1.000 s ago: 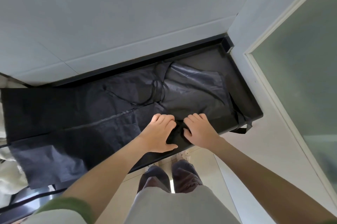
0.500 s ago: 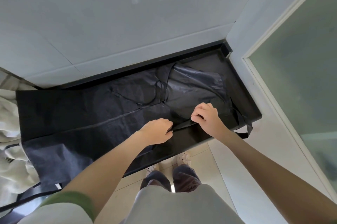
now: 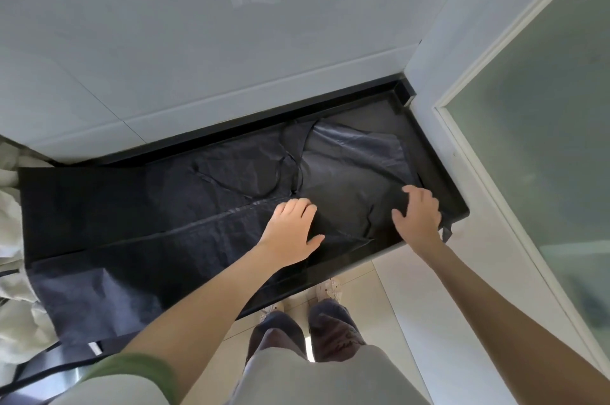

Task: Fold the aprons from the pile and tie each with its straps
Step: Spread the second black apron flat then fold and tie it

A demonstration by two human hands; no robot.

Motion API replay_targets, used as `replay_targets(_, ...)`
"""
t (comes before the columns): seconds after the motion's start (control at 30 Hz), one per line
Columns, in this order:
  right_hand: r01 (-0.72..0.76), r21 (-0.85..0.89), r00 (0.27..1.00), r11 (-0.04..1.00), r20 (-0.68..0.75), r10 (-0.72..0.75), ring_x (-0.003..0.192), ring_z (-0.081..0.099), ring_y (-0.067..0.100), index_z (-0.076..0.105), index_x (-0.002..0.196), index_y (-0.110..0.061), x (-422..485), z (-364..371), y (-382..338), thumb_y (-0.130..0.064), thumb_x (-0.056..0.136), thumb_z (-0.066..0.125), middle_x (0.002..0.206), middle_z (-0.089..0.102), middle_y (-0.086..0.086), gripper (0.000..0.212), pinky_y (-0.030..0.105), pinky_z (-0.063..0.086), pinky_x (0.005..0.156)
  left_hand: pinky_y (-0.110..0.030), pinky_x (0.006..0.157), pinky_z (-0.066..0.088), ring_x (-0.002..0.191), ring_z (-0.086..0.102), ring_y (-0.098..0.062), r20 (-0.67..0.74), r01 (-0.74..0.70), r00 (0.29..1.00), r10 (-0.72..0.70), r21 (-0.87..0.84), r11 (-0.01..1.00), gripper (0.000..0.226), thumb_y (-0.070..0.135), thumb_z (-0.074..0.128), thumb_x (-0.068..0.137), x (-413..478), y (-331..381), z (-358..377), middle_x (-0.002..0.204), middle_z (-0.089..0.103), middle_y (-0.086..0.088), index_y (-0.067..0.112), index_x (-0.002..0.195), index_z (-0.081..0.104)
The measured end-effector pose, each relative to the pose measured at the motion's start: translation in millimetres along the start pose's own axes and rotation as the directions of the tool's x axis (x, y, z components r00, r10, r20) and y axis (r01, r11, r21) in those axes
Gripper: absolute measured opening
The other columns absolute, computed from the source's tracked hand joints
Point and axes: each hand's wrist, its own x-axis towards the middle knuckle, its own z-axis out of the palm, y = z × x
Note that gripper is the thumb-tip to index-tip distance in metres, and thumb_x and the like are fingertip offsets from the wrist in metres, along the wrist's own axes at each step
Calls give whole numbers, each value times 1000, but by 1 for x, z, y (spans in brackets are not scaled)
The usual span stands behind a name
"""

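A black apron lies spread lengthwise over the black counter. Its right end is folded into a flap between my hands. My left hand rests on the flap's left edge, fingers bent down onto the cloth and thumb stretched out to the right. At the flap's right edge my right hand presses down with spread, curved fingers. Thin black straps loop across the apron just beyond my left hand. Another strap end hangs over the counter's right front corner.
A pile of white cloth lies at the counter's left end. A tiled wall rises right behind the counter, and a frosted glass door closes off the right side. My legs and shoes stand on the floor below the front edge.
Both hands were together at the front edge pinching the cloth. They have moved away from me and apart, carrying the fold over, and now lie spread on the flap.
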Motion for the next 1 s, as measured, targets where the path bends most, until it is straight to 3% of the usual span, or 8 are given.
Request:
replay_targets(0.1, -194, 19, 980, 981, 53, 193, 132, 36, 36, 29, 147, -11, 18, -6, 20, -26, 93, 62, 146, 36, 15, 65, 51, 34, 107, -45, 117, 4, 148, 11, -29, 12, 4, 1000, -5, 90, 996, 105, 71, 54, 79, 7, 6, 12, 161, 6, -11, 17, 154, 4)
replay_targets(0.2, -192, 67, 980, 979, 64, 188, 127, 44, 36, 36, 145, -11, 38, -8, 35, -31, 95, 58, 140, 46, 16, 57, 53, 38, 106, -49, 113, -13, 147, -15, -29, 78, 45, 995, -55, 123, 991, 118, 81, 48, 74, 21, 13, 19, 156, -23, -10, 26, 146, -26)
replay_targets(0.4, -91, -97, 995, 991, 39, 95, 117, 44, 38, 59, 119, -6, 59, -13, 45, -22, 97, 55, 124, 51, 18, 27, 47, 34, 98, -51, 113, -18, 144, -26, -27, 242, 69, 965, -104, 150, 986, 110, 85, 35, 77, 37, 15, 25, 156, -30, -8, 27, 148, -25)
replay_targets(0.57, -113, 120, 992, 986, 72, 105, 104, 54, 40, 51, 122, -5, 69, -30, 61, -11, 101, 43, 108, 60, 14, 24, 44, 44, 84, -49, 109, -23, 143, -28, -26, 325, 21, 943, -70, 153, 988, 114, 84, 41, 76, 40, 17, 21, 156, -31, -8, 26, 148, -25)
replay_targets(0.7, -143, 221, 971, 965, 222, 93, 104, 53, 30, 50, 128, -6, 73, -45, 59, -13, 100, 46, 116, 58, 10, 29, 31, 37, 81, -50, 108, -23, 142, -31, -28, 360, 18, 930, -71, 148, 989, 117, 82, 44, 76, 42, 19, 21, 151, -37, -9, 24, 144, -31)
replay_targets(0.83, -147, 325, 919, 934, 395, 7, 89, 60, 35, 59, 98, -6, 72, -72, 35, -4, 92, 46, 92, 64, 16, 14, 33, 40, 70, -49, 111, -20, 144, -26, -27, 334, 30, 940, -69, 120, 992, 106, 82, 32, 77, 44, 22, 18, 155, -30, -7, 24, 153, -14)
replay_targets(0.93, -130, 520, 868, 844, 471, -157, 70, 57, 25, 63, 101, -9, 62, -88, -4, 2, 90, 45, 81, 63, 11, 23, 31, 42, 63, -43, 116, -11, 148, -2, -18, 177, 176, 972, -155, -107, 979, 86, 77, 13, 79, 47, 29, -1, 160, 10, 1, 29, 147, 32)
replay_targets(1.0, -26, 587, 813, 809, 483, -324, 62, 58, 12, 63, 116, -18, 49, -90, -37, 3, 91, 49, 87, 67, 5, 35, 23, 45, 62, -39, 115, 7, 139, 24, -15, 117, 329, 944, -308, -368, 869, 53, 61, 28, 93, 55, 40, -23, 144, 40, 7, 31, 124, 59)
